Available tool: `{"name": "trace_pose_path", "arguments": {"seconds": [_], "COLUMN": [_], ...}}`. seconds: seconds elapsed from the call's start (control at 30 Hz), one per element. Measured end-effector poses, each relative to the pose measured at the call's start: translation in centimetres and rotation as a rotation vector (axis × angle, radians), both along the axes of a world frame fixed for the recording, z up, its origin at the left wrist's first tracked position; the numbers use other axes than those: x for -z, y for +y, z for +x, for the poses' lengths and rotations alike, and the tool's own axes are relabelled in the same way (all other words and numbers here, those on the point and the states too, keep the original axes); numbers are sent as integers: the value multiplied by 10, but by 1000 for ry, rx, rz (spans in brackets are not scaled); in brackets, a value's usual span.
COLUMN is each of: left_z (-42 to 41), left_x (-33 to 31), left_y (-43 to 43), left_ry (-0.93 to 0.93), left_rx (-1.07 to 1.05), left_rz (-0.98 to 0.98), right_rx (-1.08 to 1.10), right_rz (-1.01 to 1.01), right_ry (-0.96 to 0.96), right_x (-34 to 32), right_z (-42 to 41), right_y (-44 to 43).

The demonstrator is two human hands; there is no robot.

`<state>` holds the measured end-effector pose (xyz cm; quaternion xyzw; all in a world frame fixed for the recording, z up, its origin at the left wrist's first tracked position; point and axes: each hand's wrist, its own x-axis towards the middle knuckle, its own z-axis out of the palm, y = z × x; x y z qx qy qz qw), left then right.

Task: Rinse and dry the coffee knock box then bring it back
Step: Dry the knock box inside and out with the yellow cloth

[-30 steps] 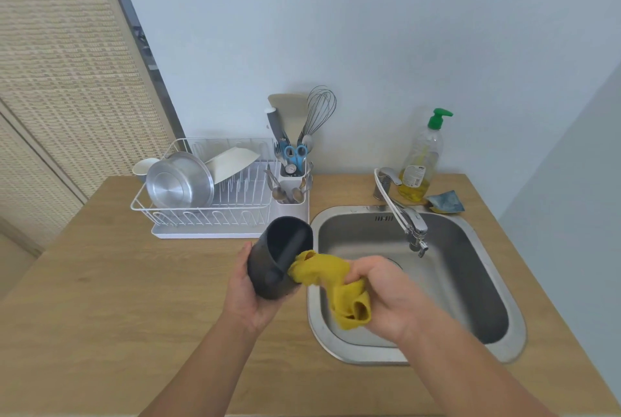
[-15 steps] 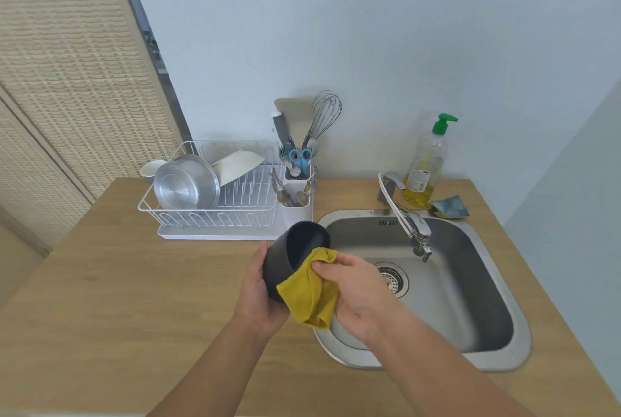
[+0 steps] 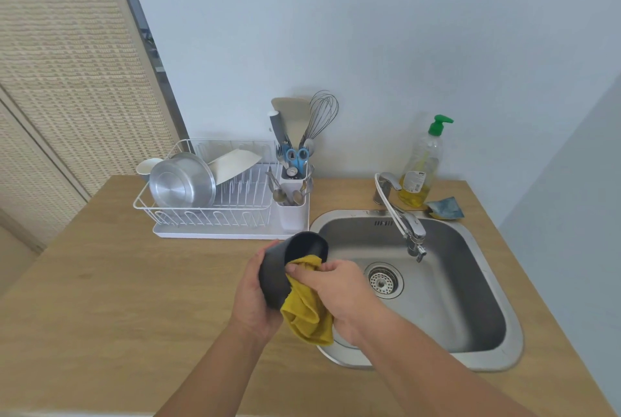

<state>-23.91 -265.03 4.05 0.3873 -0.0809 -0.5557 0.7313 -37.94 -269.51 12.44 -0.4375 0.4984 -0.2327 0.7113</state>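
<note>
The black cylindrical knock box (image 3: 280, 265) is tilted with its open mouth pointing up and to the right, held above the counter at the sink's left rim. My left hand (image 3: 250, 299) wraps around its lower body from the left. My right hand (image 3: 336, 289) grips a yellow cloth (image 3: 307, 312) and presses part of it into the box's mouth; the rest of the cloth hangs down below my fingers. Both hands hover over the edge of the steel sink (image 3: 477, 282).
A white dish rack (image 3: 201, 211) with a steel bowl and a utensil holder (image 3: 294, 201) stands behind the hands. The tap (image 3: 403, 215) reaches over the sink. A soap bottle (image 3: 420, 168) and a sponge (image 3: 445, 208) sit at the back right.
My right hand has pushed the yellow cloth from the rim further into the knock box's mouth and shifted left. The view has moved slightly; the box stays in my left hand.
</note>
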Motion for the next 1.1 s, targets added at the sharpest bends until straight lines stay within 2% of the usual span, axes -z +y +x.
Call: {"name": "trace_pose_path", "arguments": {"seconds": [0.13, 0.2, 0.37, 0.47, 0.57, 0.63, 0.77, 0.83, 0.9, 0.97, 1.1], "left_z": [-6, -7, 1, 5, 9, 15, 23, 19, 14, 11, 11], "left_x": [-8, -8, -5, -8, -12, -14, -13, -11, -13, -18, -21], "left_y": [-2, -4, 1, 2, 2, 4, 4, 0, -3, -6, -10], "left_ry": [-65, -59, 48, 158, 174, 190, 193, 142, 114, 81, 24], "left_rx": [30, 10, -14, 23, 108, 145, 190, 232, 268, 283, 285], "left_rz": [-19, 0, 48, 80, 104, 103, 95, 129, 150, 158, 75], "right_rx": [199, 228, -103, -239, -399, -616, -903, -1015, -1052, -1091, -1245], "right_rz": [-11, -41, -4, -167, -594, -855, -1346, -1508, -1499, -1411, -1294], "right_ry": [61, 82, -49, -98, 38, 175, 541, 768, 975, 1082, 1014], "right_x": [-2, -4, -5, -6, -5, -3, 2, 4, 3, -1, -12], "right_z": [2, 4, -9, -19, -26, -29, -33, -30, -24, -18, -10], "right_y": [-18, -18, -8, -12, -12, -11, -7, -5, -4, -5, -7]}}
